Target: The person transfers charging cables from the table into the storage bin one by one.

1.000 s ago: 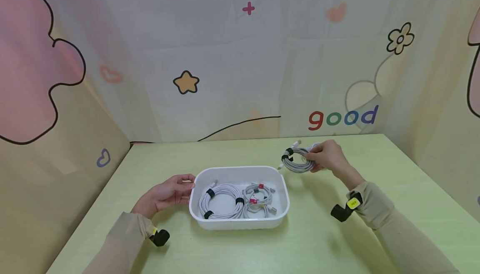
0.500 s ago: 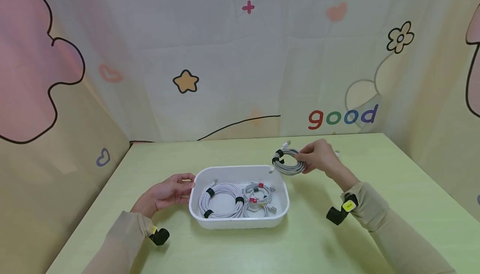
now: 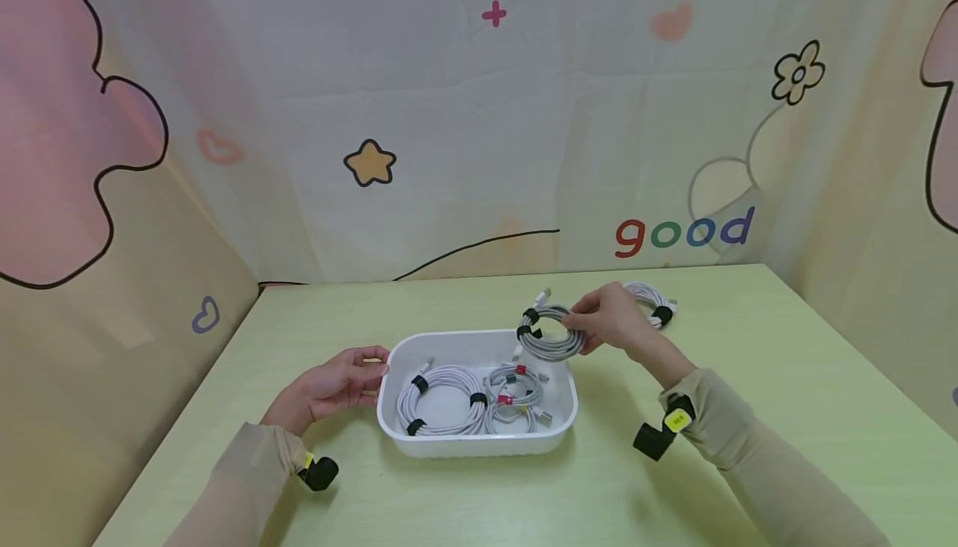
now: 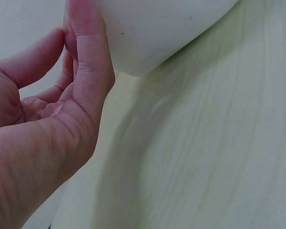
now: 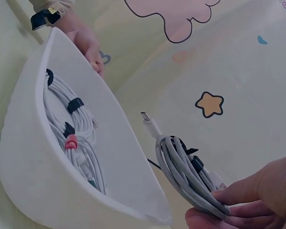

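Observation:
A coiled grey cable (image 3: 552,352) with black ties hangs from my right hand (image 3: 615,317), pinched between thumb and fingers. Its coil is over the right back rim of a white plastic bin (image 3: 479,447); in the right wrist view the grey cable (image 5: 181,176) shows a metal plug tip beside the bin wall. My left hand (image 3: 337,385) rests against the bin's left end, its fingers fairly straight along the outer wall in the left wrist view. Inside the bin lie a large white cable coil (image 3: 407,406) at left and smaller white coils (image 3: 535,397) with red ties at right.
Another white cable coil (image 3: 649,291) with a black tie lies on the table behind my right hand, which partly covers it. The pale green table (image 3: 479,505) ends at a printed cloth backdrop (image 3: 464,115).
My right hand has carried the grey cable leftward and slightly toward me, from right of the bin to over its right back rim. The left hand and bin have stayed in place.

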Action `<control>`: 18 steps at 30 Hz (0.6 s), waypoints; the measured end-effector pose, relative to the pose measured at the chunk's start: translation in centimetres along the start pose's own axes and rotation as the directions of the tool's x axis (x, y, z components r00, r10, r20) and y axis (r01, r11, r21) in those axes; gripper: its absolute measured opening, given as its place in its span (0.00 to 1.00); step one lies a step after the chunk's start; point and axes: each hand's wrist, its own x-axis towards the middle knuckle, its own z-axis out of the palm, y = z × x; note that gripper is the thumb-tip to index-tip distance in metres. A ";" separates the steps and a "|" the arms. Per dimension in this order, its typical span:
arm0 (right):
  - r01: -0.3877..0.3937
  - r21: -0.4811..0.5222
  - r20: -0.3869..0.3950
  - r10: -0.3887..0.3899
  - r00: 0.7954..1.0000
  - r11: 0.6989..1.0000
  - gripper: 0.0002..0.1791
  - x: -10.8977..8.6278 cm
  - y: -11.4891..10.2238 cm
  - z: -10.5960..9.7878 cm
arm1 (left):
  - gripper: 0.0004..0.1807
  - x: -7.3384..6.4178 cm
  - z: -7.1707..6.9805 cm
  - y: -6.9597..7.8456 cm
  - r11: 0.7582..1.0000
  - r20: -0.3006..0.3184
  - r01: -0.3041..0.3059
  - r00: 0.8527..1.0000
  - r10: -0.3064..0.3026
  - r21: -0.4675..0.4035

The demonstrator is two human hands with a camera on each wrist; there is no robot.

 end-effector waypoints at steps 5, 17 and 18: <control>0.006 0.000 0.013 -0.006 1.000 1.000 0.14 0.1 -0.3 0.9 | 0.06 0.0 0.0 0.0 1.000 -0.008 0.003 1.000 -0.003 0.005; 0.032 -0.089 0.021 -0.030 0.999 0.996 0.11 -0.1 -0.6 2.9 | 0.06 0.0 0.0 -0.1 1.000 -0.012 0.009 1.000 -0.009 0.013; 0.032 -0.093 0.018 -0.031 0.999 0.995 0.10 -0.1 -0.6 3.0 | 0.06 -0.1 0.0 -0.1 1.000 -0.013 0.010 1.000 -0.010 0.012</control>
